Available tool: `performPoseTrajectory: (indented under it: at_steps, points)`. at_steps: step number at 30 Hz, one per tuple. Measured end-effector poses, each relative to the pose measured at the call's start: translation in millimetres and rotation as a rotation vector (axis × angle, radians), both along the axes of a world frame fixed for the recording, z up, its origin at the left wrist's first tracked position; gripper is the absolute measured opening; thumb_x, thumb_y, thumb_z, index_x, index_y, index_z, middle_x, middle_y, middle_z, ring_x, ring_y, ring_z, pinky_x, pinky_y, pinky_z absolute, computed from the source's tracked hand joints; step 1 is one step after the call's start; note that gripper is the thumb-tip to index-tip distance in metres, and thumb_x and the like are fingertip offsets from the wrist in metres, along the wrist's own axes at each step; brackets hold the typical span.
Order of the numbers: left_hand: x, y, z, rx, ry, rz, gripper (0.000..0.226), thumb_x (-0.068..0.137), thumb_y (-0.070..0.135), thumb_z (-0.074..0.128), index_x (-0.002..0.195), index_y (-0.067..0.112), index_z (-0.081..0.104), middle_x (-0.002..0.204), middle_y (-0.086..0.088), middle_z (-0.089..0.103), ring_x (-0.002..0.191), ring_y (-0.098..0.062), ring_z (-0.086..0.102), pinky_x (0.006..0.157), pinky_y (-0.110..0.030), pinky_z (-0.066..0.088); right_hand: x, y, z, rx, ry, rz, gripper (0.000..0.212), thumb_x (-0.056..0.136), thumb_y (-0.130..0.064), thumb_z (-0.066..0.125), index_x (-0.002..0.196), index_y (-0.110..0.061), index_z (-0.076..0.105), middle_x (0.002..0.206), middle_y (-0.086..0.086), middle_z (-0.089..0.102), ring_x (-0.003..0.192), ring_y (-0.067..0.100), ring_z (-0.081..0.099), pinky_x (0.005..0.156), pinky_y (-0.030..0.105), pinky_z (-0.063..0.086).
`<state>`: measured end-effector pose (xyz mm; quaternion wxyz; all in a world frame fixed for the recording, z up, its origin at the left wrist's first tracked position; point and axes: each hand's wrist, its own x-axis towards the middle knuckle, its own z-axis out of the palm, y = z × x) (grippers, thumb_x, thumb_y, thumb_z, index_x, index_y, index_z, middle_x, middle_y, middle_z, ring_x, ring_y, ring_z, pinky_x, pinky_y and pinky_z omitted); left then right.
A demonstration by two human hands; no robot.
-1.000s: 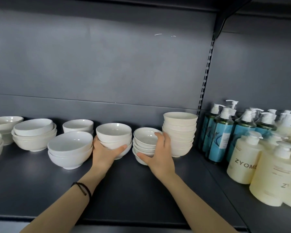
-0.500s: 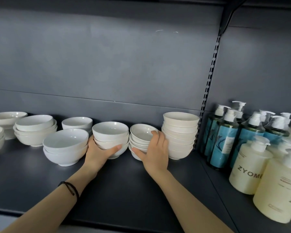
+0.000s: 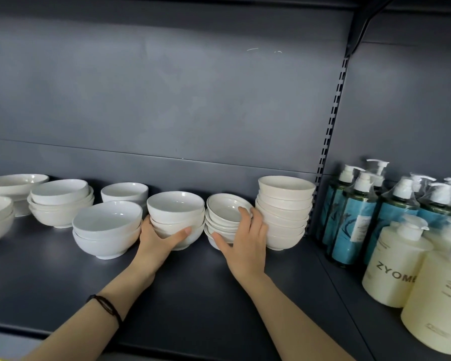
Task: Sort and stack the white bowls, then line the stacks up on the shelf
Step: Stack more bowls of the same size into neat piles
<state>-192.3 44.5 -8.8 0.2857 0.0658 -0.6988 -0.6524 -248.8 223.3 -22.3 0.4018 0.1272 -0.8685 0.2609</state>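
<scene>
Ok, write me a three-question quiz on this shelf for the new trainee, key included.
1. True or false: the left hand grips the middle bowl stack.
2. What stands to the right of the tallest bowl stack? A) plates B) pump bottles C) mugs
3. Which hand holds the small-bowl stack?
Key: 1 true; 2 B; 3 the right hand.

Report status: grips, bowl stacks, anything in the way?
Left grip holds middle bowl stack. Right grip holds small-bowl stack, top bowl tilted. Tall stack close on its right.
</scene>
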Motion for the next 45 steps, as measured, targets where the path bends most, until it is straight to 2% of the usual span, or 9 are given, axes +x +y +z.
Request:
performPoseTrajectory:
  at_steps: [8,12,15,18,26,34,38,42,45]
  points:
    - [37,6,0,0.032,-0.114,-0.149,0.084,0.042,0.039,0.084,0.114,0.044,0.041,0.133,0.009,0.051,0.122,-0.011,0.05,0.103,-0.033,0.044,4,-3,2,-0.051,-0.004,0.045,0.077,0.075,-0.067,0.048,0.135,-0.019,0.043,0.139,0.014,0.04,0.116,0.032,0.04,0.096,0.046,0.043]
    - [37,-2,3,0.028,-0.142,-0.097,0.091,0.044,0.041,0.08,0.126,0.023,0.043,0.127,0.006,0.053,0.116,-0.013,0.051,0.092,-0.028,0.041,19,-11,11,-0.106,0.161,0.126,0.051,0.082,-0.051,0.053,0.122,-0.02,0.052,0.135,0.01,0.044,0.12,0.029,0.038,0.098,0.046,0.038]
    - [30,-4,8,0.065,-0.122,-0.105,0.095,0.046,0.046,0.082,0.13,0.022,0.045,0.129,0.006,0.058,0.118,-0.011,0.055,0.101,-0.031,0.044,37,-19,17,-0.146,0.235,0.265,0.032,0.083,-0.035,0.055,0.111,-0.022,0.053,0.118,0.003,0.051,0.108,0.02,0.044,0.094,0.031,0.037]
    - [24,-2,13,0.113,-0.066,-0.14,0.094,0.049,0.047,0.085,0.132,0.027,0.046,0.129,0.008,0.063,0.119,-0.01,0.058,0.107,-0.038,0.044,51,-25,16,-0.197,0.026,0.47,0.025,0.086,-0.02,0.061,0.109,-0.021,0.051,0.097,-0.009,0.049,0.081,0.008,0.048,0.072,0.024,0.047]
    - [39,-4,5,0.172,-0.065,-0.258,0.077,0.06,0.048,0.083,0.129,0.037,0.05,0.133,0.01,0.06,0.126,-0.012,0.054,0.111,-0.044,0.04,43,-28,9,-0.305,-0.434,0.701,0.068,0.091,-0.014,0.062,0.142,-0.04,0.027,0.116,-0.027,0.054,0.106,-0.001,0.057,0.085,0.011,0.046]
    - [59,-9,18,0.19,-0.056,-0.23,0.083,0.064,0.064,0.06,0.14,0.038,0.04,0.14,0.018,0.043,0.128,-0.003,0.04,0.107,-0.031,0.029,43,-31,7,-0.351,-0.461,0.728,0.059,0.087,-0.031,0.064,0.142,-0.033,0.04,0.125,-0.019,0.058,0.114,0.004,0.059,0.099,0.03,0.05]
    - [52,0,19,0.117,-0.028,-0.226,0.027,0.095,0.046,0.053,0.12,0.043,0.044,0.126,0.027,0.05,0.11,0.02,0.046,0.105,-0.02,0.033,45,-31,10,-0.406,-0.494,0.759,0.08,0.088,-0.026,0.069,0.149,-0.042,0.02,0.135,-0.017,0.049,0.12,0.001,0.054,0.1,0.022,0.045]
    - [47,6,20,0.136,0.006,-0.125,0.049,0.091,0.056,0.056,0.132,0.032,0.044,0.134,0.015,0.053,0.127,-0.004,0.047,0.108,-0.029,0.035,46,-30,13,-0.393,-0.51,0.767,0.082,0.085,-0.032,0.074,0.147,-0.045,0.021,0.134,-0.017,0.049,0.116,0.002,0.055,0.098,0.021,0.046]
    - [50,7,20,0.073,-0.096,-0.081,0.1,0.061,0.086,0.051,0.147,0.037,0.031,0.151,0.012,0.03,0.144,-0.011,0.023,0.119,-0.041,0.023,43,-27,13,-0.381,-0.521,0.753,0.096,0.07,-0.05,0.077,0.149,-0.039,0.025,0.133,-0.013,0.051,0.111,0.003,0.056,0.088,0.017,0.047]
